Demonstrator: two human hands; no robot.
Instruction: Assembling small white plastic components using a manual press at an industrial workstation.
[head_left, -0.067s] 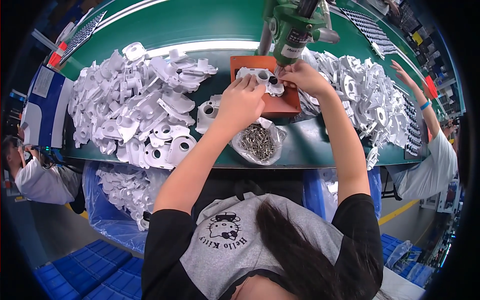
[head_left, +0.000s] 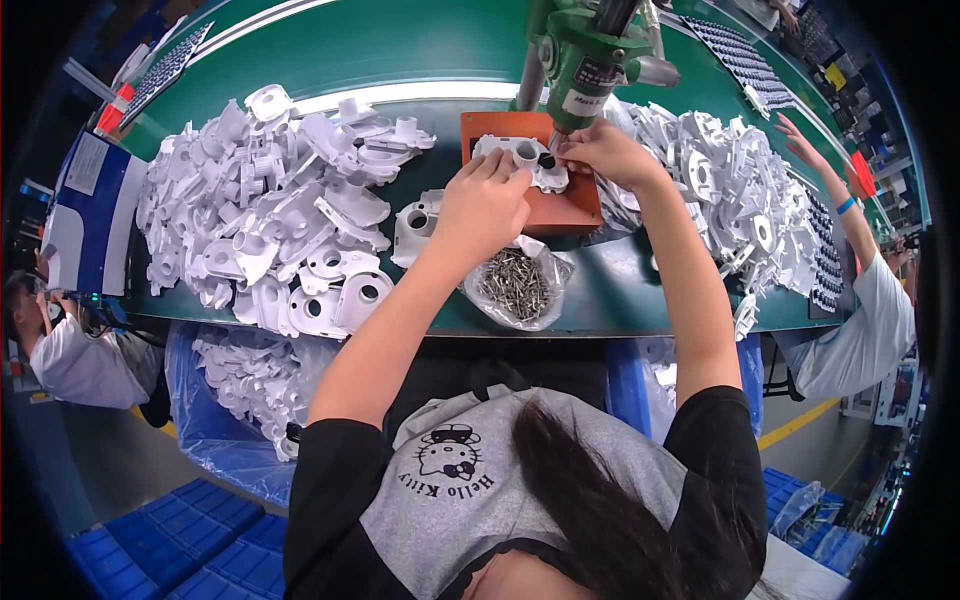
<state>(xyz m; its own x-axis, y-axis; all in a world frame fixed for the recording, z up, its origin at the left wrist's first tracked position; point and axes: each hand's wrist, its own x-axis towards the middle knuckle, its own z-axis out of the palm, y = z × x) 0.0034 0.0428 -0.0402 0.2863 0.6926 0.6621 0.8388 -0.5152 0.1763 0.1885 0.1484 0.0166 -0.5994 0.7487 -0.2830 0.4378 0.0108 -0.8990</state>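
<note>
A white plastic part (head_left: 548,178) with a round collar and a black round piece lies on the orange fixture plate (head_left: 565,212). My left hand (head_left: 487,208) grips the part's near left side, fingers bent over its edge. Close to the black piece, my right hand (head_left: 608,155) is closed in a pinch under the green machine head (head_left: 590,60); whatever its fingertips hold is too small to make out. Just below my left hand, a clear plastic bag (head_left: 550,312) holds many small metal screws or pins (head_left: 515,283).
Heaped white plastic parts (head_left: 225,200) cover the bench to the left, with another heap (head_left: 700,165) to the right. Blue bins (head_left: 215,430) with white parts stand below the bench edge. A co-worker's arm (head_left: 850,210) reaches in at far right, near black trays (head_left: 826,250).
My hands and the white part have kept their places. At far right the co-worker's hand has shifted slightly up and to the left.
</note>
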